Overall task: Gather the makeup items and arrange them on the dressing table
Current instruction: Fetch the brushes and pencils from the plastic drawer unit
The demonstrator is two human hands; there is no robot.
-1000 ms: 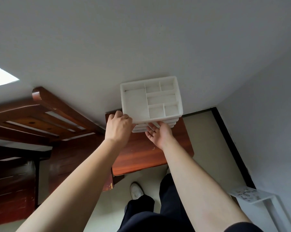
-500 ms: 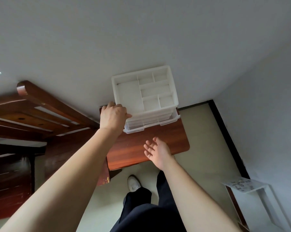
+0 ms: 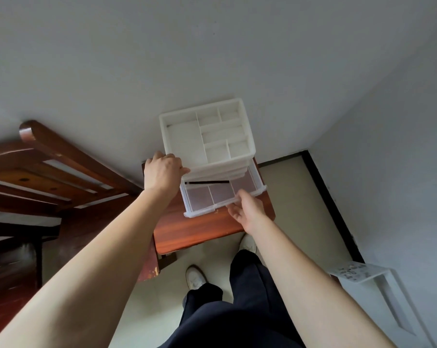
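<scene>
Organizer [image 3: 222,166] of white plastic stands on the wooden worktop [image 3: 195,232] in the middle of the frame, its back against the wall. Left hand [image 3: 162,172] grips its left front corner with curled fingers. Right hand [image 3: 247,209] pinches the front edge of the lowest drawer [image 3: 200,210], which stands open. A thin black stick [image 3: 207,182] lies inside near the back. Bare wood remains between the drawer front and the worktop's near edge.
</scene>
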